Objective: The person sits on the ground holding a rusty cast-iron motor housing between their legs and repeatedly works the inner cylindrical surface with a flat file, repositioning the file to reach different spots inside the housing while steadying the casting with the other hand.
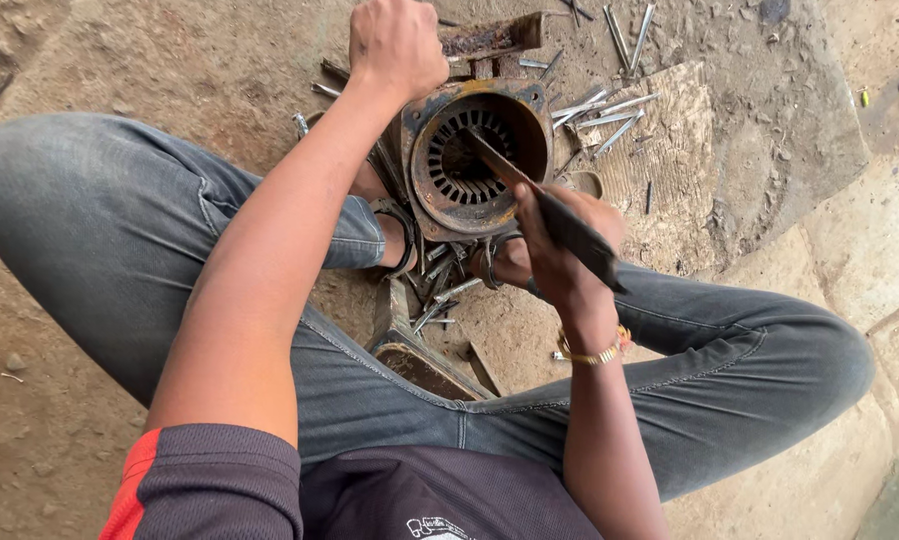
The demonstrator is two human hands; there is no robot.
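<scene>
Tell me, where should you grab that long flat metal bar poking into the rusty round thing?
Probably by the dark upper end of the flat metal bar, from the right side, as the right hand does. Its tip is inside the slotted opening of the rusty motor housing, so only that end is free.

**Hidden and cut off**

The left hand (398,45) is clipped by the top edge at 12 o'clock; whatever its grip encloses cannot be told. The flat tool's (555,215) middle vanishes inside the right hand (560,250). The motor housing's (475,155) lower rim sits behind both feet.
</scene>
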